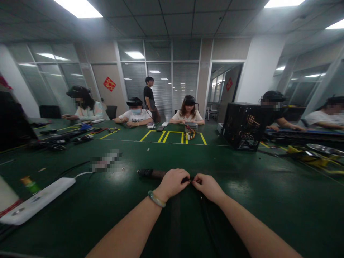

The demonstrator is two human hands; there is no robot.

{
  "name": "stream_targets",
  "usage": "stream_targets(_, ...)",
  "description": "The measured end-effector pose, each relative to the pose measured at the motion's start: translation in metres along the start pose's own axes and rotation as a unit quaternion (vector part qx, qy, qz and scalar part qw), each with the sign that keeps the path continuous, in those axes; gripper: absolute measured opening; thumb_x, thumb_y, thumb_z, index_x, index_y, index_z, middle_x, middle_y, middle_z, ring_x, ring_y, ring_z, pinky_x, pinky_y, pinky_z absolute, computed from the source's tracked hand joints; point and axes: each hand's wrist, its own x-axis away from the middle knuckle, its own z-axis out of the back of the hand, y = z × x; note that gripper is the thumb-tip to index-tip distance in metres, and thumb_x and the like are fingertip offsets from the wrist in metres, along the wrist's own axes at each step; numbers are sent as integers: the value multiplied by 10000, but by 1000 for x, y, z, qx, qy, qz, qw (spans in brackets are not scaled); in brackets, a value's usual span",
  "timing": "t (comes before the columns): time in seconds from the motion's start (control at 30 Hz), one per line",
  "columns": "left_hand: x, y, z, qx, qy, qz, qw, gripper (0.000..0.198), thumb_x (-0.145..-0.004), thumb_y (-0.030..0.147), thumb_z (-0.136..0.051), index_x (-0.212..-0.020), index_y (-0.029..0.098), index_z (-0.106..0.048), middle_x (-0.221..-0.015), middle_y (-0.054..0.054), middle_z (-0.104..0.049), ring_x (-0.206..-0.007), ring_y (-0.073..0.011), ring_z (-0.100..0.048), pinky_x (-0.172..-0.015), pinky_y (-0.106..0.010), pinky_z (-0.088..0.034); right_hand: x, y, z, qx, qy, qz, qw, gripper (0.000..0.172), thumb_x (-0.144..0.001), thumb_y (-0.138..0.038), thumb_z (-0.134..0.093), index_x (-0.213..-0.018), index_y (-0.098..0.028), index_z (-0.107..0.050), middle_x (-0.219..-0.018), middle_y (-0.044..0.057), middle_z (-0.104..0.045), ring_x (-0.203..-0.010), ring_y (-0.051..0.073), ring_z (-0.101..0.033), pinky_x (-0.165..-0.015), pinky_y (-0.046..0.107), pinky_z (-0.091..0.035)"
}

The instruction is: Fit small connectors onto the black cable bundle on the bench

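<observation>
My left hand (174,184), with a jade-like bangle (156,199) at the wrist, is closed in a pinch near the middle of the green table. Facing it, my right hand (209,188) is closed too, and the fingertips of both almost meet over something small and dark that I cannot make out. A dark, tube-shaped tool (151,173) with a narrow left end lies just beyond my left hand, its right end hidden by that hand. From beneath my right hand a black cable (204,211) runs down toward the near table edge.
A white power strip (45,200) lies at left beside a small green bottle-like item (31,185). A black computer case (243,126) stands back right. Dark cables and parts (64,138) lie far left; a power supply (190,127) sits opposite. Several people sit around the table (129,150).
</observation>
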Motion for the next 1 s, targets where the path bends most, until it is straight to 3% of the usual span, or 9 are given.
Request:
stream_targets(0.5,0,-1,-2,13,11,0,1000,191,-860,267,-594,-1049,241,-603,-1003,-9,-632,-924,-181,-571,-840,-313,-408,0,4,-1,-14,-6,7,1000,155,-869,-314,-570,-839,-207,-677,-784,-8,-700,-690,154,-626,-589,224,-392)
stream_targets(0.73,1,0,0,11,6,-9,1000,94,-859,258,-591,-945,227,-616,-973,-5,-634,-903,-173,-572,-806,-305,-402,0,4,-2,-15,-11,3,1000,152,-869,-316,-572,-863,-212,-683,-798,-7,-701,-693,152,-625,-594,227,-393)
stream_targets(1.0,0,0,0,3,11,17,1000,172,-823,293,-641,-976,228,-594,-928,1,-632,-873,-181,-571,-777,-307,-402,-1,4,-2,-10,2,5,1000,159,-863,-315,-574,-835,-202,-683,-786,9,-701,-698,161,-619,-601,229,-386)
